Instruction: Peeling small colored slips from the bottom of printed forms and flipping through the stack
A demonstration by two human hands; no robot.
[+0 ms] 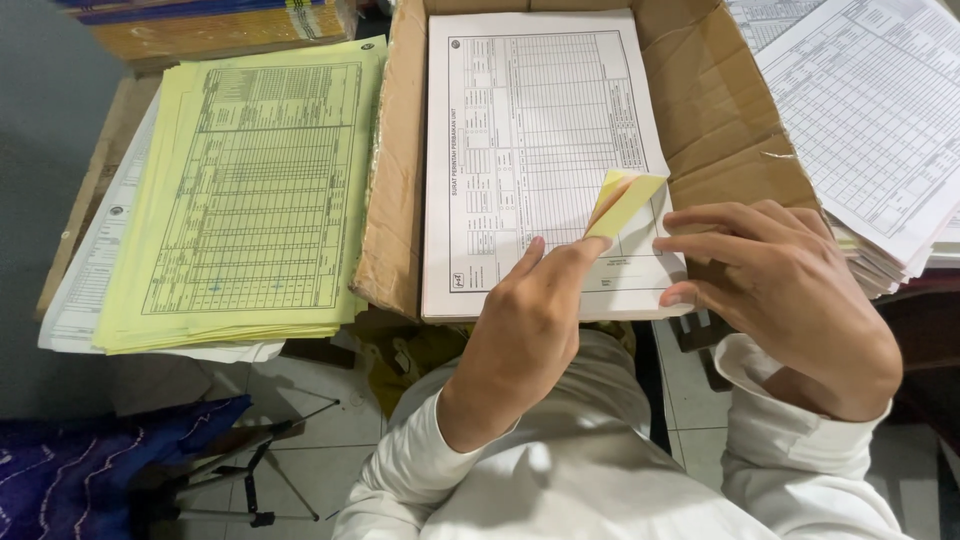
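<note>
Left hand (525, 325) grip pinches the form stack's (540, 150) curled yellow corner (622, 202).

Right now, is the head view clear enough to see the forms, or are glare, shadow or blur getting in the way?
Head view: the white form pad is evenly lit and sharp, without glare; the left hand pinching the lifted yellow corner shows no blur; the right hand shades the pad's lower right edge; the floor is dim.

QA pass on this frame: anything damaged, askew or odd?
Yes. The cardboard box is torn and creased along its right wall, with a ragged edge. The yellow sheets at left are fanned unevenly over white ones. The left hand lifts a corner of the white form pad, curling its yellow underlayers.
</note>
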